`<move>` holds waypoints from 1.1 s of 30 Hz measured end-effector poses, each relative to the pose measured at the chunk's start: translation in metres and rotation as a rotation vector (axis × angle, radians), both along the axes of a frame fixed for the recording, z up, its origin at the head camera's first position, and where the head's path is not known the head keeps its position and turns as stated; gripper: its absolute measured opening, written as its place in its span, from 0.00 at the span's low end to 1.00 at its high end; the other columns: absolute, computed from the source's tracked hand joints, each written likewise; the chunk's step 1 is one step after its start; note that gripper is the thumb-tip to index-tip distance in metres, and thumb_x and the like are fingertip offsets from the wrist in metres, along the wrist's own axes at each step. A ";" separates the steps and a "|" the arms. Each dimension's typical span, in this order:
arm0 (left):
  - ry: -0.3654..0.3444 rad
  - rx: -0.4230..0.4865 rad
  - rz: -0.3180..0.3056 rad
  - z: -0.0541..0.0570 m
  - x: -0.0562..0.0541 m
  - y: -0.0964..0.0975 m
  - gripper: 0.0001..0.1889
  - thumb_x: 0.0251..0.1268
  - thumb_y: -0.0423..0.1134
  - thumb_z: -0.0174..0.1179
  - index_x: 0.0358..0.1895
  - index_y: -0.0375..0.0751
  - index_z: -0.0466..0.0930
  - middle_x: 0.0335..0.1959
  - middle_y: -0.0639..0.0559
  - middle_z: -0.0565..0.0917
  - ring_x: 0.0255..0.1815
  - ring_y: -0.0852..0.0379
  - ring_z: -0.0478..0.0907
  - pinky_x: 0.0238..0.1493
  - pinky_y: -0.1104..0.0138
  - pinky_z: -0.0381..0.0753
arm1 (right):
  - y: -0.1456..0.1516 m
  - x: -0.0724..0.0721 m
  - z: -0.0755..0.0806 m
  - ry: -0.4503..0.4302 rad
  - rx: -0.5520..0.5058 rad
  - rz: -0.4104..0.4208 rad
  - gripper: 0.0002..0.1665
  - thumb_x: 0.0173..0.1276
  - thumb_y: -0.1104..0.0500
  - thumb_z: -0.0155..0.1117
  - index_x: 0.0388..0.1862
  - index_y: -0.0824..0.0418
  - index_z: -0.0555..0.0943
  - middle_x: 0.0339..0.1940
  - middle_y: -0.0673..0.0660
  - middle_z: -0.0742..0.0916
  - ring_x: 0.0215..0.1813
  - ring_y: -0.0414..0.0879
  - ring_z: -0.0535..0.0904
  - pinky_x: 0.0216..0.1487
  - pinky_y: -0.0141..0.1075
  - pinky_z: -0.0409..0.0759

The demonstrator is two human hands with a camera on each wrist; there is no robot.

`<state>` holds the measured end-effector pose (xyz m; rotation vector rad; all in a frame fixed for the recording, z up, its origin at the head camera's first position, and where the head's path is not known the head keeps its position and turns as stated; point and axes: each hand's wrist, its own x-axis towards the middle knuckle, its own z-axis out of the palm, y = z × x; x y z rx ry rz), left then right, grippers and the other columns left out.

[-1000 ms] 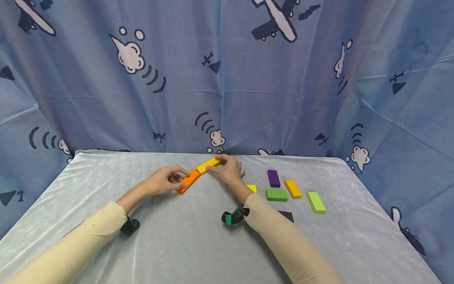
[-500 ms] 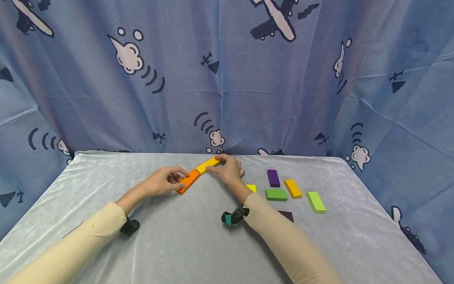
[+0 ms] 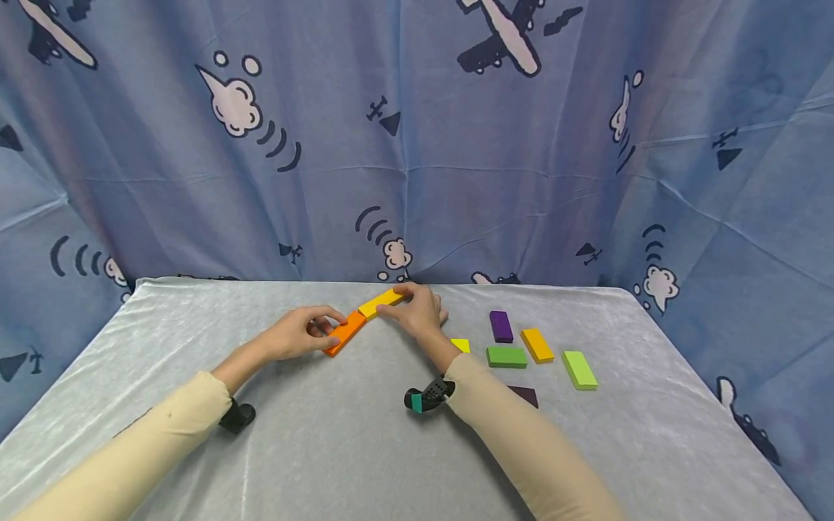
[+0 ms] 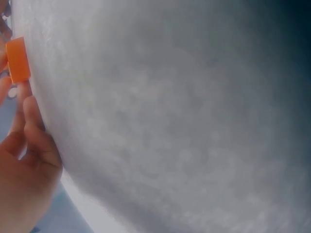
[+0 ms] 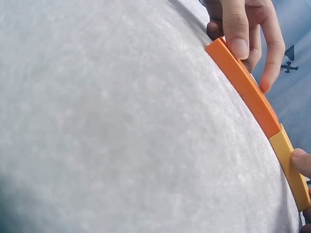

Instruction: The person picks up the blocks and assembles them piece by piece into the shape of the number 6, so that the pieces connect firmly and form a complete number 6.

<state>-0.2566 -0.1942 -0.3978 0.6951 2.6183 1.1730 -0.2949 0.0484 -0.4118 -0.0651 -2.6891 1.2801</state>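
Note:
An orange rectangular block (image 3: 350,330) lies flat on the grey cloth, set diagonally. My left hand (image 3: 295,334) pinches its near end between thumb and forefinger. End to end with it, at its far right end, is a yellow-orange block (image 3: 376,305). My right hand (image 3: 419,311) pinches that block by its far part, thumb on the near side. In the right wrist view the ends of the orange block (image 5: 245,90) and the yellow-orange block (image 5: 286,165) meet at a slight angle. The left wrist view catches only the end of the orange block (image 4: 18,59).
To the right lie loose blocks: purple (image 3: 501,327), green (image 3: 506,357), amber (image 3: 537,345) and light green (image 3: 579,370). A bright yellow block (image 3: 460,345) and a dark brown block (image 3: 524,396) are partly hidden by the right arm. A blue printed curtain (image 3: 417,145) hangs behind the table.

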 end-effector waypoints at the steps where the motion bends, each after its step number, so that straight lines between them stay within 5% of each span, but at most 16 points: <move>1: 0.002 -0.001 -0.003 0.000 0.000 0.000 0.17 0.68 0.33 0.68 0.59 0.38 0.82 0.41 0.47 0.84 0.38 0.52 0.81 0.39 0.61 0.81 | 0.000 0.000 0.000 -0.003 -0.005 -0.002 0.28 0.53 0.49 0.85 0.53 0.54 0.88 0.51 0.51 0.86 0.57 0.53 0.73 0.57 0.56 0.56; 14: 0.001 -0.003 -0.002 0.001 -0.001 -0.001 0.17 0.67 0.33 0.68 0.58 0.37 0.82 0.41 0.47 0.84 0.38 0.52 0.81 0.39 0.60 0.81 | 0.014 0.001 0.023 0.026 -0.113 0.041 0.24 0.58 0.51 0.82 0.51 0.57 0.88 0.48 0.56 0.87 0.51 0.53 0.78 0.61 0.62 0.52; 17: 0.002 0.003 -0.006 0.001 -0.001 -0.001 0.17 0.68 0.33 0.68 0.59 0.37 0.82 0.41 0.47 0.84 0.38 0.52 0.81 0.39 0.60 0.81 | 0.023 0.002 0.031 0.028 -0.154 0.086 0.23 0.60 0.54 0.81 0.53 0.61 0.87 0.46 0.58 0.87 0.47 0.53 0.80 0.63 0.55 0.62; 21: 0.003 0.005 -0.009 0.001 0.000 -0.001 0.17 0.68 0.33 0.68 0.59 0.37 0.82 0.41 0.47 0.84 0.38 0.52 0.81 0.39 0.61 0.81 | 0.039 0.003 0.040 0.022 -0.199 0.151 0.23 0.62 0.57 0.79 0.54 0.65 0.86 0.45 0.58 0.86 0.48 0.53 0.79 0.47 0.43 0.80; 33: -0.013 0.005 0.001 0.000 0.000 0.000 0.18 0.68 0.32 0.67 0.59 0.38 0.82 0.41 0.47 0.84 0.38 0.52 0.82 0.38 0.61 0.81 | 0.098 0.013 0.057 0.003 -0.179 0.363 0.18 0.68 0.56 0.74 0.54 0.61 0.86 0.46 0.56 0.86 0.49 0.53 0.79 0.51 0.49 0.79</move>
